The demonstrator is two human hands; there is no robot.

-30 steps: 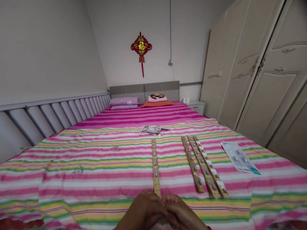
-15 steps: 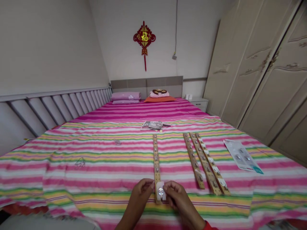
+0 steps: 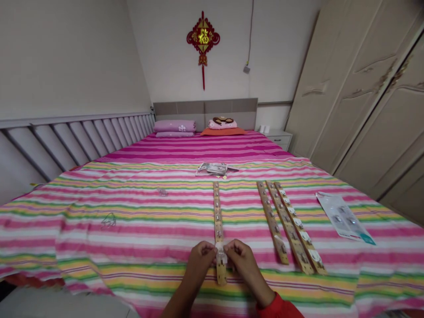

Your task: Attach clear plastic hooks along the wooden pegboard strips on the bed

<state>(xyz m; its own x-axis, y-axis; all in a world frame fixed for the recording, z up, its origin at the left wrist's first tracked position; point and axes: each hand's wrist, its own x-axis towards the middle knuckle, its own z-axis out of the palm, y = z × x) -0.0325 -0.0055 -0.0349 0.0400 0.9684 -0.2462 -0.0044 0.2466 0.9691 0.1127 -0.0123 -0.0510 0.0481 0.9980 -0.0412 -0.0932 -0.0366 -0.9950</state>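
Observation:
A clear adhesive wall hook [image 3: 221, 255] with a shiny metal middle is between my two hands, low over the near part of a wooden strip [image 3: 221, 277]. My left hand [image 3: 200, 261] is closed, its thumb and finger pinching the hook's left edge. On the opposite edge my right hand [image 3: 242, 260] pinches in the same way. Whether the hook touches the wood cannot be seen. Farther up this strip, several metal hooks sit in a row.
To the right lie wooden strips [image 3: 291, 226] bearing several hooks, some with white bases. Beyond them is a blister pack [image 3: 344, 219] of hooks. Packaging [image 3: 213, 168] lies past the strip's far end. Clear plastic bits [image 3: 108, 220] rest on the striped bed sheet [image 3: 139, 247] at left.
The hook has moved slightly up the strip, away from its near end. My left hand, beside the strip before, now pinches the hook's edge too. The view has shifted slightly.

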